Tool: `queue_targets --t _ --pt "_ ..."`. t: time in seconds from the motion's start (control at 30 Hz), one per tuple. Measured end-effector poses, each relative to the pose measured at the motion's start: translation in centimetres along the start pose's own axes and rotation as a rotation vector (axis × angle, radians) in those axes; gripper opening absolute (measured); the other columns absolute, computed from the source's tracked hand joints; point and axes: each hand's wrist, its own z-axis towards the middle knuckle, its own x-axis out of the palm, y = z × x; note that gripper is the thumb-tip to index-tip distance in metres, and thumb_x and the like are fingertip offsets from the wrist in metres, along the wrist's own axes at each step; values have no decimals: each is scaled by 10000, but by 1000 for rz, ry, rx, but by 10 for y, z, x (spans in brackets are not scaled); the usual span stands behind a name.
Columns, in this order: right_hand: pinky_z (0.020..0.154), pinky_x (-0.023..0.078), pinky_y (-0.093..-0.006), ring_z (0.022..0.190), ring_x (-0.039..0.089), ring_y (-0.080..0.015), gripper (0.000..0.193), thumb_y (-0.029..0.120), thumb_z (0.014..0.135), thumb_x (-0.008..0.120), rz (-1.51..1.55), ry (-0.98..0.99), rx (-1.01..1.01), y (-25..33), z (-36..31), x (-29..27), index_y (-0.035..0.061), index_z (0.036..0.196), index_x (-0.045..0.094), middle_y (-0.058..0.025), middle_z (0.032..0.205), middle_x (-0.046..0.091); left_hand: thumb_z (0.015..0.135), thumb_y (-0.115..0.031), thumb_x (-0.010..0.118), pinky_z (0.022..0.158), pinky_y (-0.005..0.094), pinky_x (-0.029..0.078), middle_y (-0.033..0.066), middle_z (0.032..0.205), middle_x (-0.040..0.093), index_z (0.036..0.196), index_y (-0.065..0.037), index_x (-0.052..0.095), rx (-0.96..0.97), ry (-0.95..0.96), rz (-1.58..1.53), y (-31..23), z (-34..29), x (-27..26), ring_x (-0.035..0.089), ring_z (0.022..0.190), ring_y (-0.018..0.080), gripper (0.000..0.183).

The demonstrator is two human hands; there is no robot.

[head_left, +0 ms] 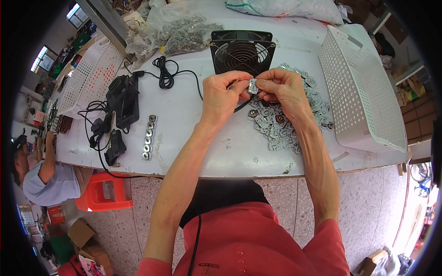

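Note:
A small silvery metal plate [252, 86] is pinched between my left hand [226, 94] and my right hand [284, 92], just in front of a black square fan [242, 53]. The fingers of both hands are closed on its edges. Below and right of my right hand spreads a heap of similar metal plates [276, 131], with a few dark round pieces [280, 118] among them. To the left, a short row of plates with round pieces [148, 138] lies on the white table [202, 158].
White perforated baskets stand at the right [361, 92] and far left [90, 76]. Black adapters [123, 103] and cables lie left. Clear bags of metal parts [184, 37] sit at the back. Another person [50, 179] sits beyond the left table edge, near a red stool [103, 193].

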Motion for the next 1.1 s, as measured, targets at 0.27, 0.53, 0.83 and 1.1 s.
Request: queue_targets --t 0.27,0.53,0.83,1.1 --pt "539 483 -188 588 590 -99 124 49 759 649 -1 -19 -3 -2 0 1 -42 843 638 -72 708 633 787 9 591 550 212 476 48 668 630 909 35 664 8 -16 39 2 0 2 582 577 89 145" --pt "543 480 -194 589 586 -99 125 53 765 651 11 -43 -32 0 -2 2 -35 853 639 -70 712 634 794 10 589 550 215 483 48 694 631 929 31 660 -11 -4 -10 -1 0 3 585 587 92 154" --pt "529 469 -192 580 579 -93 118 48 771 645 3 -48 -51 1 -3 2 -37 852 634 -68 713 632 780 14 588 520 234 513 78 684 646 895 32 666 10 -24 -37 -3 0 4 601 558 108 140" --pt "524 454 -184 575 566 -82 124 59 778 649 29 -71 -62 2 -3 -1 -29 863 633 -49 689 618 787 -3 601 521 217 492 70 698 652 896 24 668 32 -26 -31 -2 -1 5 599 557 103 131"
